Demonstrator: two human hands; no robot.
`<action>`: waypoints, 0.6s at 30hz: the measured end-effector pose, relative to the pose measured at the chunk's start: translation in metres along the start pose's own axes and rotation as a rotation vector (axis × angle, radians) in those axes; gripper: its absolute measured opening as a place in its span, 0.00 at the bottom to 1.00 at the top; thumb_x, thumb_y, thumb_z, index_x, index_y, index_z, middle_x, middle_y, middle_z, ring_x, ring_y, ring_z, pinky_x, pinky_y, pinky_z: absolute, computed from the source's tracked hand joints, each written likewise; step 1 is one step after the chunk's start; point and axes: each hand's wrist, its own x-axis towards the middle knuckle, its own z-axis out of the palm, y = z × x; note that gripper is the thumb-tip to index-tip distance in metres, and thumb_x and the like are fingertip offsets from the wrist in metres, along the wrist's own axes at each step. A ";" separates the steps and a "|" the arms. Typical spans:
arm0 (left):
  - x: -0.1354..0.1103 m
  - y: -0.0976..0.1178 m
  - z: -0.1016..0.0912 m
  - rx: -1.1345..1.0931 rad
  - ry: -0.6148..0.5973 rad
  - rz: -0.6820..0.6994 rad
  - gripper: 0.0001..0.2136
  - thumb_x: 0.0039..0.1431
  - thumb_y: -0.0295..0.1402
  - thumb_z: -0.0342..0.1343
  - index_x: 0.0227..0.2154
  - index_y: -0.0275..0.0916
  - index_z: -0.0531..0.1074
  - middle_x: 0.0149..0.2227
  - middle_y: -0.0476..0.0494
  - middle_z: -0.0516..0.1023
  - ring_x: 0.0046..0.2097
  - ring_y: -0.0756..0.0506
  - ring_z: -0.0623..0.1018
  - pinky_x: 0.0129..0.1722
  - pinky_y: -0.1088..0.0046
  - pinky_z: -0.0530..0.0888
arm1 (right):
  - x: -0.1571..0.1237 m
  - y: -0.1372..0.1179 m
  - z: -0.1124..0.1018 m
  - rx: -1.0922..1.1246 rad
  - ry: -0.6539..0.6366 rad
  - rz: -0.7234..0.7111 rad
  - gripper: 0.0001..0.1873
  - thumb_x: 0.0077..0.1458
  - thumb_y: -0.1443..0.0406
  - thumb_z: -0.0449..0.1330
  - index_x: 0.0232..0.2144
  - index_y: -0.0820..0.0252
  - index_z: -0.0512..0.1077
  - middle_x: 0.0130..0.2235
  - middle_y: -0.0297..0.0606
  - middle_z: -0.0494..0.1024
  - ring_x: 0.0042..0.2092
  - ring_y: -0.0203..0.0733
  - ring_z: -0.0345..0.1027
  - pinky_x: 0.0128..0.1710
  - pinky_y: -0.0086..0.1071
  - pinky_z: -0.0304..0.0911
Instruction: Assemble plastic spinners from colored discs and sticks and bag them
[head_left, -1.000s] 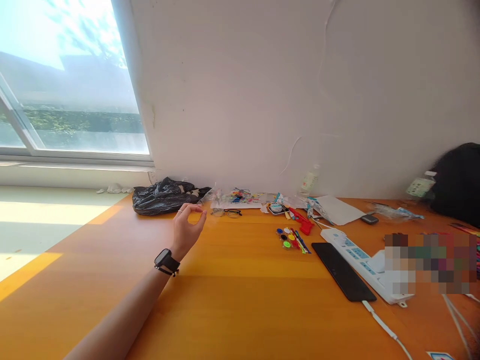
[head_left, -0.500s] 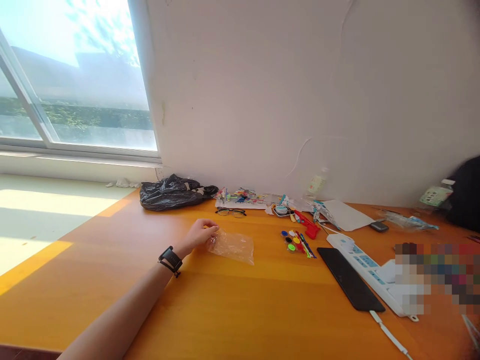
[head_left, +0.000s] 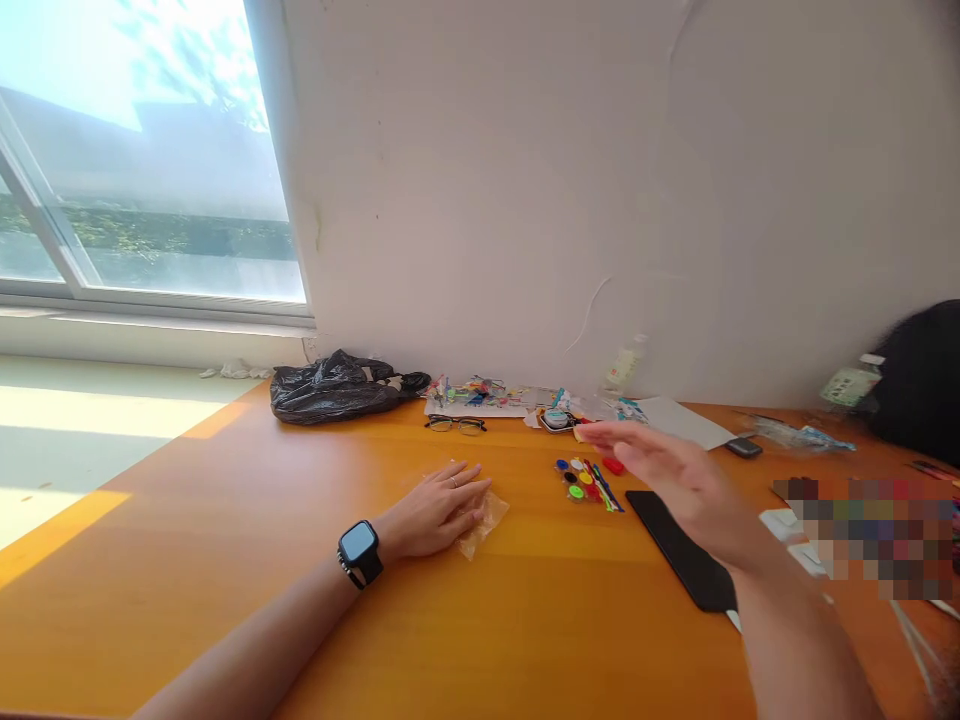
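Observation:
My left hand [head_left: 439,510] lies palm down with its fingers spread over a clear plastic bag [head_left: 484,525]; most of the bag is covered by the hand. A watch [head_left: 358,543] and a thin band sit on that wrist. My right hand [head_left: 679,485] is raised over the right of the table, fingers stretched out to the left and slightly blurred. Nothing shows in it. Beyond its fingertips lie several small coloured round pieces [head_left: 575,479] with thin coloured sticks [head_left: 604,488] beside them. A red toy part [head_left: 613,466] is mostly hidden behind the right hand.
A black plastic bag [head_left: 337,388] lies at the back left, near eyeglasses [head_left: 456,426] and a strip of small colourful parts [head_left: 480,392]. On the right are a dark flat tablet-like slab [head_left: 667,545], a white power strip partly hidden, and two bottles [head_left: 626,365] near the wall.
My left hand has gone from pinching the clear bag's left edge to lying flat on it, and the bag looks more bunched. My right hand has come into view from the right.

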 end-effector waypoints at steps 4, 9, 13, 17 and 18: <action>-0.002 0.005 -0.002 -0.004 -0.130 -0.043 0.28 0.73 0.54 0.44 0.72 0.54 0.58 0.72 0.42 0.62 0.72 0.29 0.60 0.70 0.44 0.60 | 0.027 0.053 0.035 -0.410 -0.153 0.197 0.17 0.66 0.65 0.59 0.55 0.59 0.77 0.57 0.48 0.78 0.55 0.54 0.74 0.57 0.42 0.67; 0.000 0.009 -0.009 0.006 -0.206 -0.095 0.33 0.70 0.58 0.48 0.73 0.53 0.56 0.74 0.39 0.56 0.74 0.23 0.53 0.70 0.35 0.52 | 0.035 0.099 0.075 -0.604 -0.225 0.165 0.11 0.67 0.67 0.58 0.46 0.62 0.80 0.49 0.48 0.80 0.55 0.53 0.71 0.53 0.38 0.64; 0.004 0.014 -0.009 -0.031 -0.080 -0.018 0.23 0.75 0.46 0.45 0.69 0.53 0.64 0.69 0.42 0.67 0.72 0.30 0.61 0.71 0.41 0.56 | 0.033 0.102 0.089 -0.681 -0.138 0.138 0.09 0.67 0.68 0.58 0.38 0.62 0.79 0.44 0.48 0.79 0.50 0.54 0.69 0.48 0.39 0.62; 0.006 0.023 -0.009 -0.094 -0.048 0.043 0.19 0.73 0.39 0.47 0.62 0.49 0.71 0.63 0.40 0.74 0.66 0.34 0.69 0.66 0.50 0.67 | 0.034 0.100 0.095 -0.629 -0.127 0.118 0.05 0.64 0.70 0.61 0.36 0.61 0.77 0.42 0.46 0.79 0.49 0.52 0.69 0.47 0.40 0.61; 0.007 0.025 -0.010 -0.109 -0.048 0.060 0.17 0.72 0.37 0.48 0.60 0.48 0.72 0.61 0.40 0.76 0.64 0.35 0.72 0.64 0.52 0.69 | 0.034 0.099 0.096 -0.603 -0.132 0.110 0.04 0.64 0.70 0.61 0.36 0.61 0.77 0.42 0.45 0.79 0.49 0.52 0.69 0.47 0.39 0.61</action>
